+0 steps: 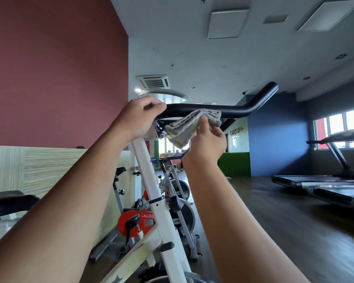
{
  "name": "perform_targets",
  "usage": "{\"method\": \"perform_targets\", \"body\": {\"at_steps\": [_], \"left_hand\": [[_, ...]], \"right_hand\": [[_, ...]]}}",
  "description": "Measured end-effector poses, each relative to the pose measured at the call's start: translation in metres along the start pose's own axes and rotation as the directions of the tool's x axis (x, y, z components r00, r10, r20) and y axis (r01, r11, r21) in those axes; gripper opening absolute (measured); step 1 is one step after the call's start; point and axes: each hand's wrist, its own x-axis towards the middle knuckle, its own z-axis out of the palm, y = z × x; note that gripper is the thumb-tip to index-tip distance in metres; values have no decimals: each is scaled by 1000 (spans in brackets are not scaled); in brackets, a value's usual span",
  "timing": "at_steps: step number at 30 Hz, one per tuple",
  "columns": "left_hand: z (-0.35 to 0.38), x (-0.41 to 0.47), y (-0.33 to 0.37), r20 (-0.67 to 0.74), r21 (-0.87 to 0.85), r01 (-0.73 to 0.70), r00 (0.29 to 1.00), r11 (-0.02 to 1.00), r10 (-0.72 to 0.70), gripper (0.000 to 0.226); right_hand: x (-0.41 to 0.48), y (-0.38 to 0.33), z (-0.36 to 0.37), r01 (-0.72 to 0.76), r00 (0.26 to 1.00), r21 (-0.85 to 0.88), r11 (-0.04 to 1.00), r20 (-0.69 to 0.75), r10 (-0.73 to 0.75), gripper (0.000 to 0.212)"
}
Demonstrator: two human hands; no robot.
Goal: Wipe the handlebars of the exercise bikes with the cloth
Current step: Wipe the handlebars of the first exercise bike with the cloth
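A black padded handlebar [239, 108] tops a white exercise bike [151, 180] right in front of me; its right end bends upward. My left hand [137, 117] is closed around the bar's left part. My right hand [207, 142] holds a folded grey cloth [188, 124] with a yellowish edge, pressed against the underside of the bar near its middle. The bar's left end is hidden behind my left hand.
More exercise bikes [178, 193] stand in a row behind this one, along a wood-pattern partition [49, 166] and red wall. A black seat [6, 203] juts in at the left. Treadmills [323, 186] sit on the dark floor at the right.
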Motion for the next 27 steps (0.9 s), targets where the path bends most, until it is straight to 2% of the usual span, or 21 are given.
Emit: {"method": "perform_targets", "body": {"at_steps": [4, 12, 17, 20, 23, 27], "left_hand": [[13, -2, 16, -15, 94, -87, 996, 992, 89, 10], [34, 0, 37, 24, 333, -256, 964, 908, 263, 22], [55, 5, 51, 41, 435, -314, 943, 844, 330, 26], [62, 4, 55, 27, 509, -290, 947, 811, 322, 30], [60, 4, 53, 26, 477, -259, 960, 840, 280, 29], [60, 7, 52, 44, 458, -227, 971, 860, 234, 24]], "right_hand": [[7, -7, -4, -32, 999, 9, 999, 17, 32, 33], [38, -42, -24, 37, 995, 41, 998, -95, -33, 28], [37, -38, -27, -9, 1000, -12, 1000, -19, 8, 21], [46, -48, -34, 6, 1000, -24, 1000, -15, -6, 23], [62, -65, -44, 67, 998, -32, 997, -19, -67, 31], [71, -72, -51, 105, 994, -74, 992, 14, -105, 30]]}}
